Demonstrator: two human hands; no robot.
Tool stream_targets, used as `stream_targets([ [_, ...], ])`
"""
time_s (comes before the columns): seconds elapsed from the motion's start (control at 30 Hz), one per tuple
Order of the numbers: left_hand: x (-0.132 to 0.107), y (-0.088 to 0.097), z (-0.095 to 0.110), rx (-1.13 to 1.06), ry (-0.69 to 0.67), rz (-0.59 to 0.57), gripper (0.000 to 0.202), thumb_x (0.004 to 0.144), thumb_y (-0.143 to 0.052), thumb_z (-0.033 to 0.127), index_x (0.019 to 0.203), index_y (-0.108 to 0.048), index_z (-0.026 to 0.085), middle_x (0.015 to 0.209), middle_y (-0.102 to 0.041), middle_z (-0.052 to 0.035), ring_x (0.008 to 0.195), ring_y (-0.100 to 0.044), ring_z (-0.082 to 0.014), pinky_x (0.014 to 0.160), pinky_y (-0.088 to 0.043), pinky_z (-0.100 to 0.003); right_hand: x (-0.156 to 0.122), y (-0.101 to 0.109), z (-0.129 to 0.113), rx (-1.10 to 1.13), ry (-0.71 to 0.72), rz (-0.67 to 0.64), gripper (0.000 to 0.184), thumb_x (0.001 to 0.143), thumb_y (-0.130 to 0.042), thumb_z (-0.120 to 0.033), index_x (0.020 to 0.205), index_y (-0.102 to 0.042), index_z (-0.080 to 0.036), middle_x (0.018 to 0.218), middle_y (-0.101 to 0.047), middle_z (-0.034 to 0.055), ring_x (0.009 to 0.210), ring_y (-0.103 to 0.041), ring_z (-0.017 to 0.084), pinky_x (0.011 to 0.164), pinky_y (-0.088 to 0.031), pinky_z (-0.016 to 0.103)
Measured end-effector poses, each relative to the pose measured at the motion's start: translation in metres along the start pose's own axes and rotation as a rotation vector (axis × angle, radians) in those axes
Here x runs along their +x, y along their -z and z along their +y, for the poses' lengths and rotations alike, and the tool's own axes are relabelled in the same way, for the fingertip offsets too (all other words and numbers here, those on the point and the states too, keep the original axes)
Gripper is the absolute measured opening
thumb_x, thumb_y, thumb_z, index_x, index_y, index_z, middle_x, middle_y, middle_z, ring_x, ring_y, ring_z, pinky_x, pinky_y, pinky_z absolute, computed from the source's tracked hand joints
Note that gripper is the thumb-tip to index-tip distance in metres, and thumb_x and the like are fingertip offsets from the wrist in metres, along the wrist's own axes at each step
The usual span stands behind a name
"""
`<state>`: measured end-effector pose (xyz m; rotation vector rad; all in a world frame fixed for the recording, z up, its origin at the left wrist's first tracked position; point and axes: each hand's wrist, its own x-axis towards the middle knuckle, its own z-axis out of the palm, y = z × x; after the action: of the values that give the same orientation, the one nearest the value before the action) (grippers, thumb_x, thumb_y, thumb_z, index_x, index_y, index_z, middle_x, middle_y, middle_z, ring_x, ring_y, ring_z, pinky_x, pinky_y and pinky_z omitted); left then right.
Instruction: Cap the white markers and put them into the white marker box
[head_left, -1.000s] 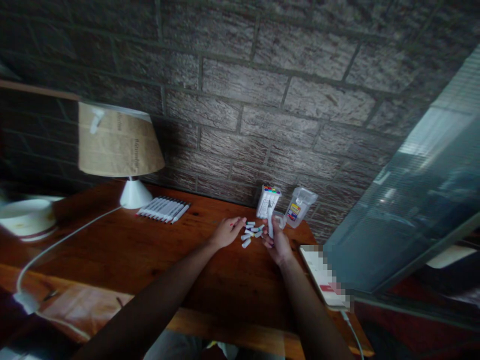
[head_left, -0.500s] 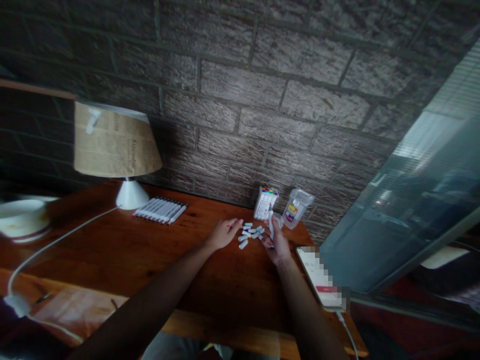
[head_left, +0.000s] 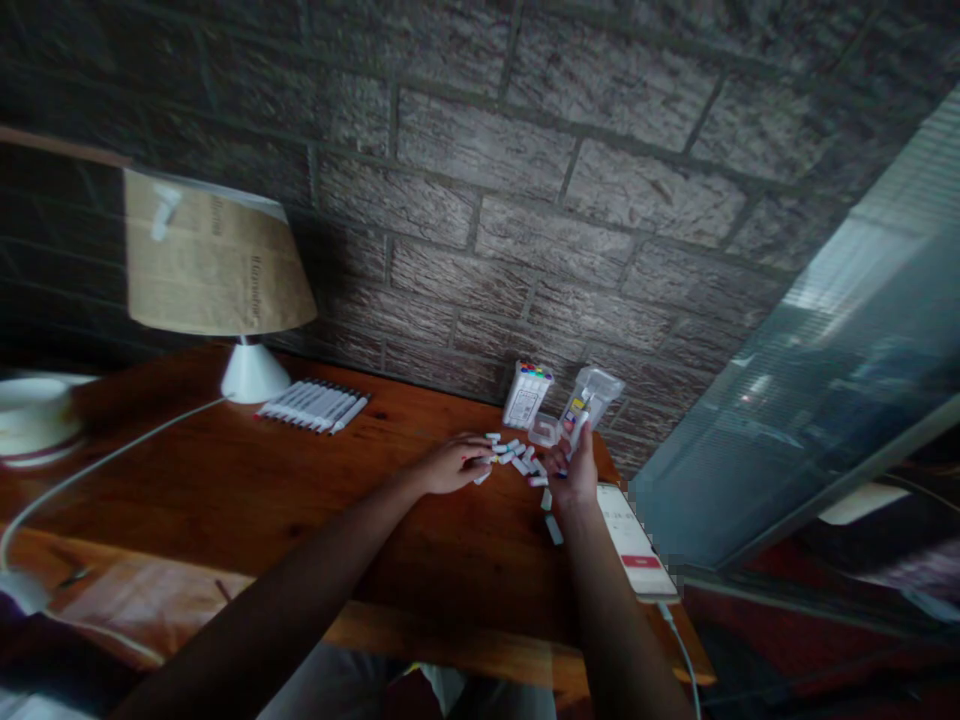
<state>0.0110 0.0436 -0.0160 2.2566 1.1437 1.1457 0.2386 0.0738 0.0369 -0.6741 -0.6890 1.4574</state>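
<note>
White marker pen (head_left: 577, 428): gripped upright in right hand (head_left: 574, 472), fingers closed round the lower barrel, upper end in front of clear plastic case (head_left: 598, 390). Located at far right of brown wooden table (head_left: 225, 480), close to grey brick wall (head_left: 480, 160).

Left hand (head_left: 452, 463): laid palm-down, fingers loosely curled, fingertips touching scattered pile of small white marker caps (head_left: 516, 459); hold on any cap not determinable.

Behind pile: white box of coloured-tip markers (head_left: 526, 393).

Just right of right wrist: white phone (head_left: 637, 545).

Far left: row of white markers (head_left: 313, 405) beside white-based lamp (head_left: 214, 265).
</note>
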Motion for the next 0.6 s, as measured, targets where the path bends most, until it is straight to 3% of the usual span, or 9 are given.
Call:
stream_targets([
  [0.23, 0.0, 0.0, 0.002, -0.057, 0.095, -0.081, 0.029, 0.094, -0.059, 0.034, 0.113, -0.076, 0.021, 0.117, -0.076, -0.0076, 0.106, -0.07, -0.0201, 0.096, -0.05, -0.031, 0.005, 0.014, -0.021, 0.091, -0.058, 0.153, 0.037, 0.092, -0.061, -0.057, 0.088, -0.054, -0.021, 0.05, -0.038, -0.013, 0.034, -0.025, 0.001, 0.033, -0.022, 0.015],
  [0.6, 0.002, 0.003, 0.007, -0.101, 0.137, 0.008, 0.02, 0.087, -0.065, 0.029, 0.098, -0.077, 0.017, 0.103, -0.078, -0.0083, 0.093, -0.072, -0.0197, 0.087, -0.051, -0.029, 0.007, 0.013, -0.019, 0.008, -0.025, 0.175, 0.042, 0.089, -0.062, -0.062, 0.086, -0.054, -0.021, 0.05, -0.036, -0.0133, 0.034, -0.021, 0.002, 0.032, -0.019, 0.015],
])
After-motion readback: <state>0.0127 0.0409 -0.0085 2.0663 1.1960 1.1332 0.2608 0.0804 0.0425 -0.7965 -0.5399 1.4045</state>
